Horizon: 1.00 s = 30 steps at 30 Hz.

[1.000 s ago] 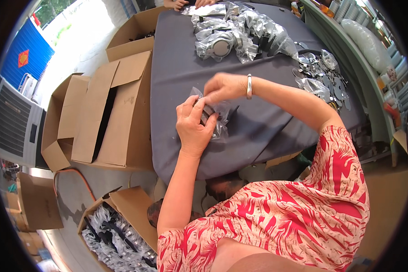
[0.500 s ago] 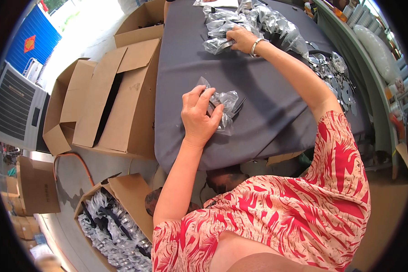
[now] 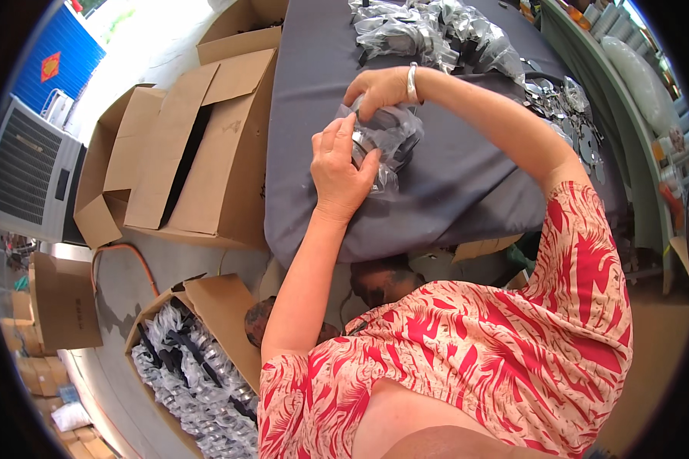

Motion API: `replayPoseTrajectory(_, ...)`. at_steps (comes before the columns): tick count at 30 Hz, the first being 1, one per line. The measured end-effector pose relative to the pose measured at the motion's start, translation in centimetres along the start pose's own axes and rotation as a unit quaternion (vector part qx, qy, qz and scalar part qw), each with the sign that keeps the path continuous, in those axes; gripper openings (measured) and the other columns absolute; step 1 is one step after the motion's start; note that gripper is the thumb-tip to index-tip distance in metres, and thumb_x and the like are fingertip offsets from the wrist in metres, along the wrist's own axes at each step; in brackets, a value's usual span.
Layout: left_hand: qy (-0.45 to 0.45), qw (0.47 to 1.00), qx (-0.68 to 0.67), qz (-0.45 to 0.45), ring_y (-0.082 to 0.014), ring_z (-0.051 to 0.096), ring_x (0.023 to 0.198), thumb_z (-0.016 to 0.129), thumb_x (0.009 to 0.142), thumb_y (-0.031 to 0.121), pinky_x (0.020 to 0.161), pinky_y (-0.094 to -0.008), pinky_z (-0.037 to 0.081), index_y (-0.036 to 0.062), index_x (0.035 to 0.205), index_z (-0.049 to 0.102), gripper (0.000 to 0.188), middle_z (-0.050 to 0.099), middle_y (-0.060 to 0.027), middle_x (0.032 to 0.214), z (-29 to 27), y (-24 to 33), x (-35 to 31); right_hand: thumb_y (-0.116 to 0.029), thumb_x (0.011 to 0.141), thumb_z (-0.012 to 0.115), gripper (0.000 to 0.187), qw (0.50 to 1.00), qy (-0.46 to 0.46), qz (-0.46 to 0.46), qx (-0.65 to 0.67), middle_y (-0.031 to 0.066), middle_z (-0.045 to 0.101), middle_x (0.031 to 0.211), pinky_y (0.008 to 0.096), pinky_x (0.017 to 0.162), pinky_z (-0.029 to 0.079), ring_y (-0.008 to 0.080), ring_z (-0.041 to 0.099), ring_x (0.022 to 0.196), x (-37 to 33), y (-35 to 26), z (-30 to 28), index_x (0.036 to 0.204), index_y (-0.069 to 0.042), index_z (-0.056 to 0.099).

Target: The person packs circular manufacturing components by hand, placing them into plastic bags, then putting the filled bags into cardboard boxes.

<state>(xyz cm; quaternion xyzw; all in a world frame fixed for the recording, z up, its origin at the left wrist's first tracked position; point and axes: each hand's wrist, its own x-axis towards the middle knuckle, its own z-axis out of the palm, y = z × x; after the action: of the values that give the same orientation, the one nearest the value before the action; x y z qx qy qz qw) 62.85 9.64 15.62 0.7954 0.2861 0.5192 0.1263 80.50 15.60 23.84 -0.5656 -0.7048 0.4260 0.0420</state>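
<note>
Just short of the table's middle, my left hand [image 3: 338, 170] is curled round clear plastic bags [image 3: 396, 144] with dark and metallic parts inside. Bent over the same bags from the far side is my right hand [image 3: 384, 89], a silver bangle at its wrist, its fingers closed on the plastic. The bags lie bunched together, and I cannot make out the exact kind of part in them. Farther off on the dark grey cloth [image 3: 314, 99] lies a heap of similar bagged parts [image 3: 409, 34].
Loose flat metal pieces [image 3: 582, 130] are scattered at the table's right side. A carton [image 3: 226, 306] full of bagged parts stands at the lower left. Large cardboard boxes [image 3: 237, 145] flank the table's left edge, with an air cooler [image 3: 27, 176] beyond. Shelving [image 3: 628, 99] runs along the right.
My right hand has come from the far heap toward me, bringing a bagged part against the one at my left hand. The left hand has barely moved.
</note>
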Motion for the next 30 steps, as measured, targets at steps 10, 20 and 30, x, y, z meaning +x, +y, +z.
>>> replayPoseTrajectory(10, -0.014, 0.997, 0.030, -0.075, -0.0309, 0.053, 0.102, 0.072, 0.062, 0.015, 0.089, -0.0372, 0.044, 0.0026, 0.114, 0.056, 0.056, 0.055, -0.0151, 0.116, -0.8, 0.8, 0.8, -0.037, 0.093, 0.046, 0.041, 0.949, 0.141, -0.143, 0.243, 0.0034, 0.059, 0.094, 0.0272, 0.080, 0.043, 0.0102, 0.050, 0.089, -0.9, 2.3, 7.0, 0.108, 0.000, 0.057)
replayPoseTrajectory(20, -0.032, 0.995, 0.027, -0.087, -0.0290, 0.053, 0.093, 0.075, 0.061, 0.016, 0.079, -0.0365, 0.047, 0.0096, 0.109, 0.062, 0.050, 0.056, -0.0111, 0.110, -1.0, 1.0, 0.2, -0.027, 0.087, 0.052, 0.032, 0.893, 0.443, 0.032, 0.078, 0.0067, 0.060, 0.062, 0.0266, 0.045, 0.047, 0.0145, 0.058, 0.049, 1.7, 2.7, -3.3, 0.109, -0.004, 0.058)
replayPoseTrajectory(30, -0.018, 0.998, 0.011, -0.063, -0.0295, 0.053, 0.090, 0.075, 0.059, 0.016, 0.074, -0.0369, 0.047, 0.0096, 0.107, 0.062, 0.050, 0.056, -0.0114, 0.108, 0.1, 1.1, 0.5, -0.038, 0.080, 0.063, 0.032, 0.817, 0.571, 0.028, -0.070, 0.0092, 0.064, 0.074, 0.0307, 0.061, 0.047, 0.0194, 0.061, 0.067, 4.0, 9.2, -5.9, 0.092, -0.008, 0.062)
